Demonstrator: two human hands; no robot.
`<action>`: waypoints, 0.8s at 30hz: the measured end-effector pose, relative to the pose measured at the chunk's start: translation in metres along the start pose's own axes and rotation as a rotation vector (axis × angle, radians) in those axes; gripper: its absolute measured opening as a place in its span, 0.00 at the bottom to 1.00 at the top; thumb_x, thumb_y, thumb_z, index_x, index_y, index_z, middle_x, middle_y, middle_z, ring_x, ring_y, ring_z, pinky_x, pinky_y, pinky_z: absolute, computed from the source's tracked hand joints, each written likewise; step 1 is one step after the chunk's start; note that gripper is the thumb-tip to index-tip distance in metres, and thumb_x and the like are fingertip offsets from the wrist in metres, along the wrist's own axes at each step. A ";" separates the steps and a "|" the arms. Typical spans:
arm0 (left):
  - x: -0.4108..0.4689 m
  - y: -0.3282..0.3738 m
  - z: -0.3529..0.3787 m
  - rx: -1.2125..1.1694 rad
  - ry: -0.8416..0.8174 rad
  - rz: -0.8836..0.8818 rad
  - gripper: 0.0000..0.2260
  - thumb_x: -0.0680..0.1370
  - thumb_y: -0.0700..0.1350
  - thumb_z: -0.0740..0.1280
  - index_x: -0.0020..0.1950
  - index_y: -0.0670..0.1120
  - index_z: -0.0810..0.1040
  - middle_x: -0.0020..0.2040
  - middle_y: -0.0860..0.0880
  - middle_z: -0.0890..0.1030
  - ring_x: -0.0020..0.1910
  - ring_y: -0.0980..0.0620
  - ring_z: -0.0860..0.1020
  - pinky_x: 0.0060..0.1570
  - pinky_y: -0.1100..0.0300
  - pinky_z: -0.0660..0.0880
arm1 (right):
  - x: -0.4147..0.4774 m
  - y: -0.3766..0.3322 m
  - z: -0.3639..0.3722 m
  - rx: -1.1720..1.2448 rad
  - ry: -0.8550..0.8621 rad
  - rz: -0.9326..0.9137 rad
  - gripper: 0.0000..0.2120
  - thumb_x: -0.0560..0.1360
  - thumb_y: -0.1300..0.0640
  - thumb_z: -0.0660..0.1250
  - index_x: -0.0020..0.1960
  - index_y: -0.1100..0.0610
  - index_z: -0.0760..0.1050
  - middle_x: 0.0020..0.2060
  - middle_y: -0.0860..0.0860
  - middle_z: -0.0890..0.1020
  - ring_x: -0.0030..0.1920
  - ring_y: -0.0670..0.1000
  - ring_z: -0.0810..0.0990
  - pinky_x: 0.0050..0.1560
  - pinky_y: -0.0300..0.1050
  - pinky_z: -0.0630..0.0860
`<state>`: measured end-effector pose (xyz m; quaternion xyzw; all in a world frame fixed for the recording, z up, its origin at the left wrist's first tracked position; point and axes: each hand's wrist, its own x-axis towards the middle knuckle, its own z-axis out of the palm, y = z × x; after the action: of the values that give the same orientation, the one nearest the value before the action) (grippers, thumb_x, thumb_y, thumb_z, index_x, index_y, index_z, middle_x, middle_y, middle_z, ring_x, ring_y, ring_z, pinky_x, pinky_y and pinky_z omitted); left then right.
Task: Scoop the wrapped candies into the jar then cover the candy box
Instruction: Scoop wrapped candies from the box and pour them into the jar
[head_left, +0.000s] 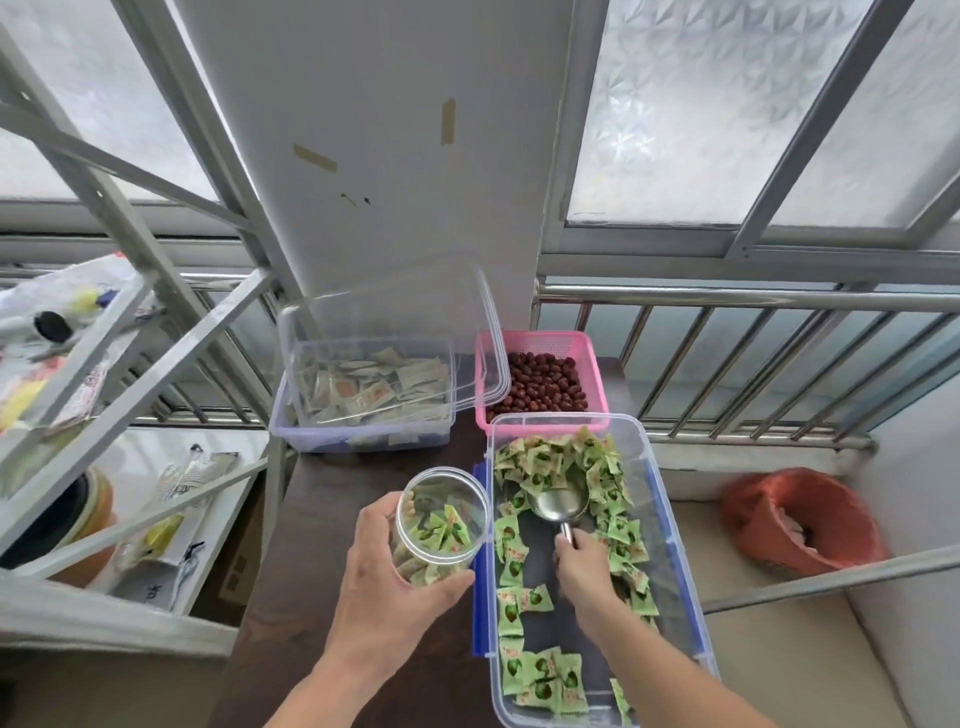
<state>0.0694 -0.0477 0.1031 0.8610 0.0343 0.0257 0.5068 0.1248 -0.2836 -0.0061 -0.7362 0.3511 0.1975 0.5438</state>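
Observation:
My left hand (387, 582) grips a clear round jar (441, 519), tilted toward me, with several green wrapped candies inside. Right of it lies the open candy box (670, 545), a clear tub with blue clips, holding many green wrapped candies (540, 675). My right hand (584, 566) holds the handle of a metal scoop (558, 504) whose empty bowl rests low among the candies in the box. A clear lid (415, 322) leans over the box of pale sachets behind.
A clear box of pale sachets (363, 400) stands at the back of the dark table (291, 597). A pink basket of red dates (545, 384) sits behind the candy box. A white metal shelf rack (130, 395) is at left, a railing and an orange bag (800, 519) at right.

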 end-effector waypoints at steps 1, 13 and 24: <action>-0.002 -0.001 0.000 -0.001 0.001 -0.008 0.37 0.60 0.48 0.86 0.60 0.65 0.69 0.57 0.61 0.77 0.58 0.62 0.78 0.49 0.79 0.71 | 0.009 0.007 0.002 -0.006 -0.003 -0.022 0.13 0.82 0.56 0.58 0.39 0.57 0.69 0.33 0.56 0.71 0.34 0.54 0.70 0.39 0.50 0.64; -0.004 -0.001 0.000 0.023 -0.028 -0.001 0.38 0.57 0.55 0.83 0.60 0.70 0.67 0.59 0.66 0.76 0.58 0.60 0.79 0.53 0.65 0.76 | -0.001 0.013 -0.017 0.074 -0.106 -0.153 0.16 0.86 0.55 0.56 0.40 0.59 0.68 0.30 0.52 0.69 0.29 0.50 0.65 0.29 0.43 0.62; 0.021 0.007 0.000 0.121 -0.123 0.118 0.37 0.59 0.58 0.82 0.59 0.73 0.64 0.59 0.60 0.77 0.59 0.56 0.79 0.60 0.54 0.78 | -0.092 -0.019 -0.111 -0.023 -0.232 -0.409 0.13 0.84 0.64 0.59 0.41 0.67 0.69 0.32 0.57 0.63 0.23 0.43 0.60 0.23 0.32 0.58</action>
<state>0.0905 -0.0490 0.1097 0.8904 -0.0459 0.0005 0.4528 0.0662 -0.3572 0.1049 -0.7705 0.1275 0.1706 0.6008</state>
